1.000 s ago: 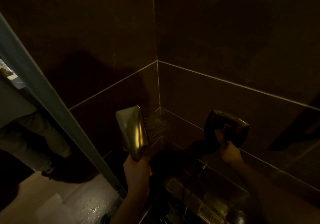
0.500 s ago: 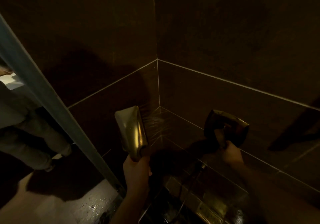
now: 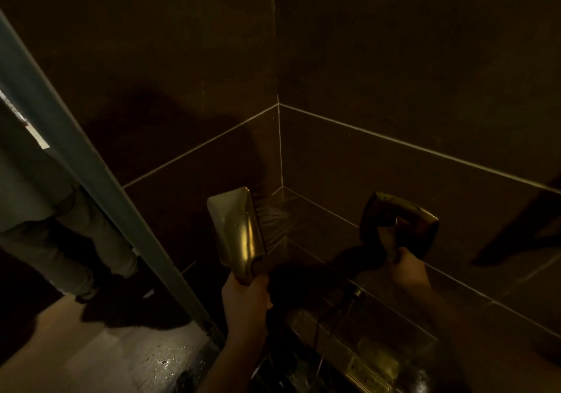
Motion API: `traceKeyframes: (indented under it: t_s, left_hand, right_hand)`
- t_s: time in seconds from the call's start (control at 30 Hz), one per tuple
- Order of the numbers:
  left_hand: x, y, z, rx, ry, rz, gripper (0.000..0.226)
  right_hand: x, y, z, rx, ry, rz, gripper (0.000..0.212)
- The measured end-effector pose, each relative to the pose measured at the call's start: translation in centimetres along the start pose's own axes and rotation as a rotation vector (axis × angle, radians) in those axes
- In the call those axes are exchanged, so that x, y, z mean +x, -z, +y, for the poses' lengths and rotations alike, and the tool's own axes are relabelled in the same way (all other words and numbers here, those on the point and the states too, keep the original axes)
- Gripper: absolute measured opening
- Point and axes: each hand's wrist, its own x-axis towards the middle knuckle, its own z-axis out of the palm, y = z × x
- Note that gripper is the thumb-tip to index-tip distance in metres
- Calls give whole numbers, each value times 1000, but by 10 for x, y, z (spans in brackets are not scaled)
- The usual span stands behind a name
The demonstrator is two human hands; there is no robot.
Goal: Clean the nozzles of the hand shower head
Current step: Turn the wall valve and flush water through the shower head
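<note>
Now water still sprays from the hand shower head point(image 3: 235, 232), gripped at centre by the left hand point(image 3: 246, 297). Right hand point(image 3: 406, 266) keeps clutching the mixer handle point(image 3: 400, 225), centre-right. Nothing's shifted; looks like rinsing.

Brass-toned hand shower head point(image 3: 238, 235), upright, spraying toward the wall corner

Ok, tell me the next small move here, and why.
Probably turn the hand shower head so its nozzle face comes toward the camera. The left hand grips its handle with the shiny back facing the viewer while spray streaks toward the tiled corner, so the nozzles can't be checked. The right hand holds the wall control.
</note>
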Motion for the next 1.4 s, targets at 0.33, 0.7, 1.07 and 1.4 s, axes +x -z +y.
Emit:
traceKeyframes:
  t_s: [0.33, 0.7, 1.07, 1.4]
  left_hand:
    - [-10, 4, 4, 1, 11, -71, 12]
    - [-13, 17, 4, 5, -11, -54, 9]
    - [-19, 19, 3, 26, -17, -50, 9]
    - [-21, 18, 3, 29, -20, -68, 11]
  right_hand:
    - [-4, 0, -1, 13, -1, 22, 29]
    - [-12, -3, -3, -9, 17, 67, 28]
    - [-14, -4, -3, 0, -5, 80, 27]
    - [-13, -5, 0, -6, -1, 90, 30]
